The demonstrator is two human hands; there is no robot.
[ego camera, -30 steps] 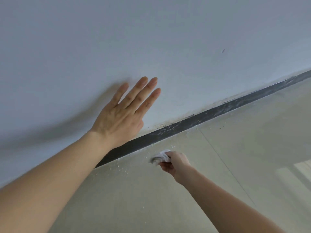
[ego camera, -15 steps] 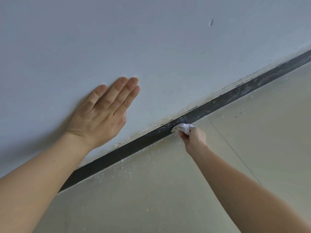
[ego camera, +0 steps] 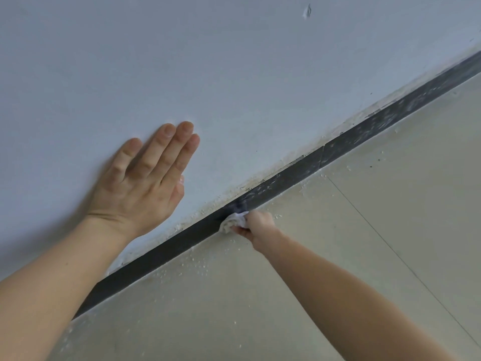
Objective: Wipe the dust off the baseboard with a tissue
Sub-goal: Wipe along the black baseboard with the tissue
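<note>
Wiping in progress: the right hand (ego camera: 257, 226) grips a crumpled white tissue (ego camera: 233, 222) pressed to the narrow dark-grey baseboard (ego camera: 166, 252), apparently clean to its left and dust-streaked, so yet unwiped, to its right; the left hand (ego camera: 145, 186) lies flat, fingers straight, on the pale wall (ego camera: 234, 74).
</note>
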